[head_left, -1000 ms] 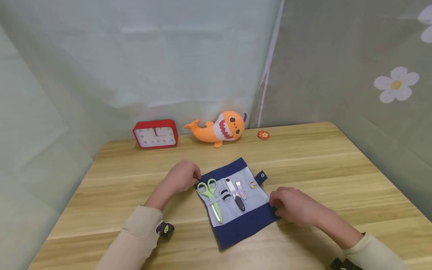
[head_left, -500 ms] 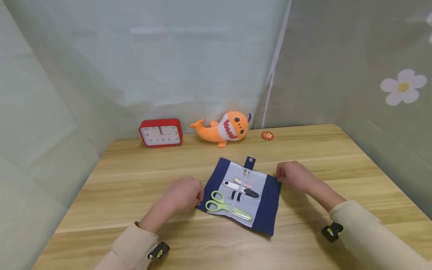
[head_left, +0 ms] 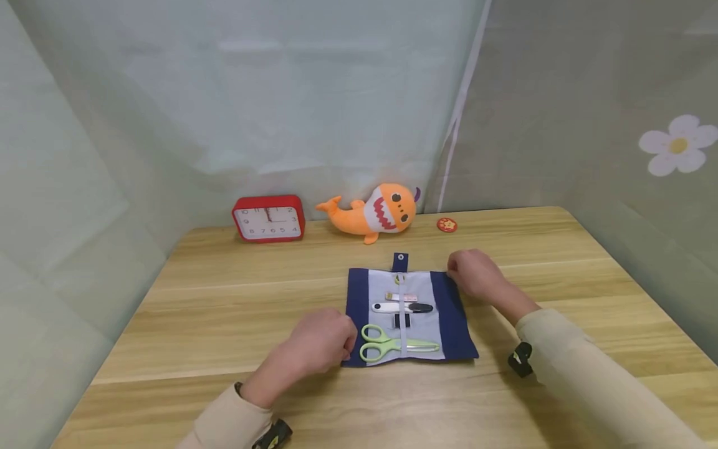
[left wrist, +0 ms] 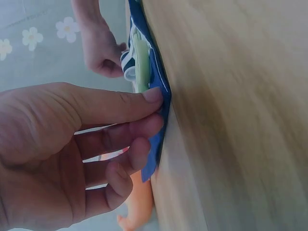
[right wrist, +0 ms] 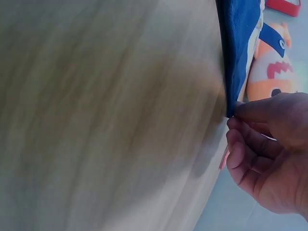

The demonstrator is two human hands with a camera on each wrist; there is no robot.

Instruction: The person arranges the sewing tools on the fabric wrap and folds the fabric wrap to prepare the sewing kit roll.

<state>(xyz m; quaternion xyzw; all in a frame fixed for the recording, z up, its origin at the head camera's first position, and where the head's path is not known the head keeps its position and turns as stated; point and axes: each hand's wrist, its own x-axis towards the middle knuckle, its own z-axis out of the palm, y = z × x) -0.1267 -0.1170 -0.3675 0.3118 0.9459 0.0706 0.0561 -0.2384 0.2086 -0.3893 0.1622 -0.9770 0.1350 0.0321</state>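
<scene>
An unfolded navy fabric sewing pouch with a pale grey lining lies on the wooden table. Under its elastic band sit green scissors, a black thread spool, a white-and-black handled tool, a small pink-and-white item and a small gold-coloured piece. My left hand pinches the pouch's near left edge between thumb and forefinger, as the left wrist view shows. At the far right corner, my right hand pinches the navy cloth. A snap strap sticks out from the far side.
Along the back of the table stand a red clock and an orange shark plush. A round red badge lies right of the plush. Pale cloth curtains hang around the table's far edges.
The pouch has turned counterclockwise, and its strap now points away from me. My left hand has come nearer, while my right hand has moved farther away, both at the pouch's edges.
</scene>
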